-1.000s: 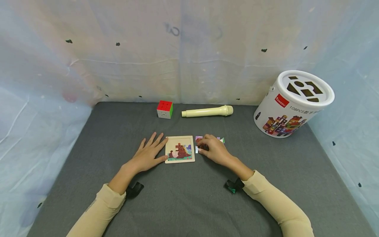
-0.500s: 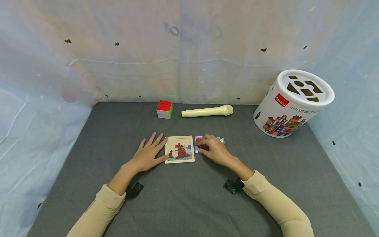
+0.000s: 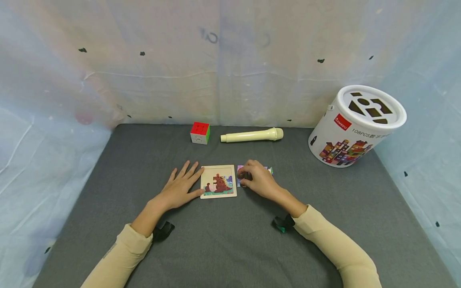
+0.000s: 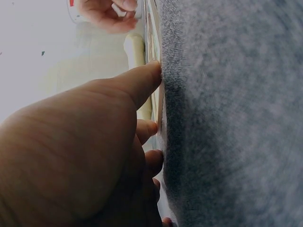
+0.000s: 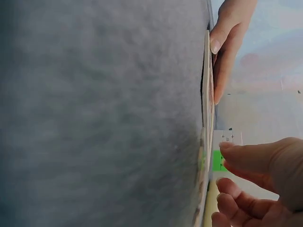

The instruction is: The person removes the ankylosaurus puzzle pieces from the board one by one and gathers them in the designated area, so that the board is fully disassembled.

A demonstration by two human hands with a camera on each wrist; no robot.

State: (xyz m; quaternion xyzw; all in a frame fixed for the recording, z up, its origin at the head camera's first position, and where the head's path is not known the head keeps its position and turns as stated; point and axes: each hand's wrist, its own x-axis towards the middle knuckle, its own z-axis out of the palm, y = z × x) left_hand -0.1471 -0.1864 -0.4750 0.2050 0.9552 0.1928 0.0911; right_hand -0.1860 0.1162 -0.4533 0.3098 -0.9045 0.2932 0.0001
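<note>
In the head view a square wooden puzzle tray (image 3: 217,168) lies flat, its lower and right parts filled with a reddish-brown animal picture. My left hand (image 3: 179,189) rests palm down with spread fingers, thumb and fingertips right at the tray's left edge. My right hand (image 3: 262,181) is over loose puzzle pieces (image 3: 239,168) on the tray's right and hides most of them. Its fingers are bent, thumb and index close together. A dark patch shows between them; I cannot tell whether it is a held piece. In the right wrist view its fingertips (image 5: 225,144) are raised off the cloth.
Behind the tray stand a red, white and green puzzle cube (image 3: 200,133) and a pale yellow toy microphone (image 3: 252,135). A white bucket (image 3: 354,128) with shape holes in its lid is at the back right. Grey cloth (image 3: 230,244) covers the table; a pale sheet (image 3: 162,92) hangs behind.
My right hand has shifted slightly up and away from the body in the head view, its thumb and index now further apart. My left hand and the tray stay put.
</note>
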